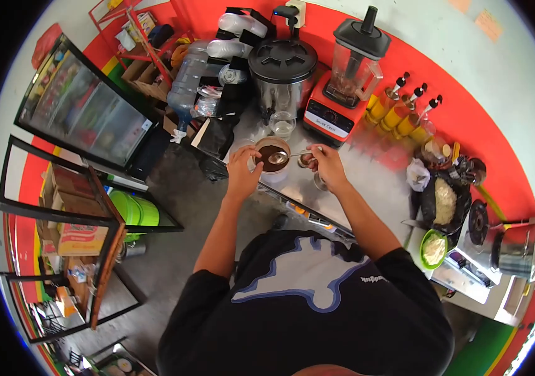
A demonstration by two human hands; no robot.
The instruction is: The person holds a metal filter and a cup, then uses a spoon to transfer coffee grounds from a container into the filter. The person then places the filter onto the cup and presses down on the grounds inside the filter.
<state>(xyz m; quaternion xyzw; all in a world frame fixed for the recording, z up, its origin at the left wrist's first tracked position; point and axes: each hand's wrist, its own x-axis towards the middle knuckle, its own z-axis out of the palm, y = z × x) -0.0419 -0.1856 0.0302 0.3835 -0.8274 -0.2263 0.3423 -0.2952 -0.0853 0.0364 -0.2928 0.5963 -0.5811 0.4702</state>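
Brown powder point(267, 152) fills a small tub point(273, 173) at the near edge of the steel counter point(367, 182), the left hand point(242, 168) closed on its side wall. It is probably light and tippy, best held low. Over it a thin metal spoon point(287, 155) — stiff, likely slick — is pinched at the handle end by the right hand point(327, 165).

The cup point(272, 156) is pale and holds dark brown powder; the spoon point(283, 156) over it is shiny silver. Far across the grey metal tabletop point(367, 175) stands a blender point(336, 116) with a bright red base and black lid, beside a steel urn point(282, 69) capped in black. To the right, the bottles point(399, 113) are yellow. The wall point(455, 106) is vivid red. The shirt point(305, 282) is black with a white patch edged in blue. The bowl point(433, 249) at right and the buckets point(132, 210) at left are lime green.
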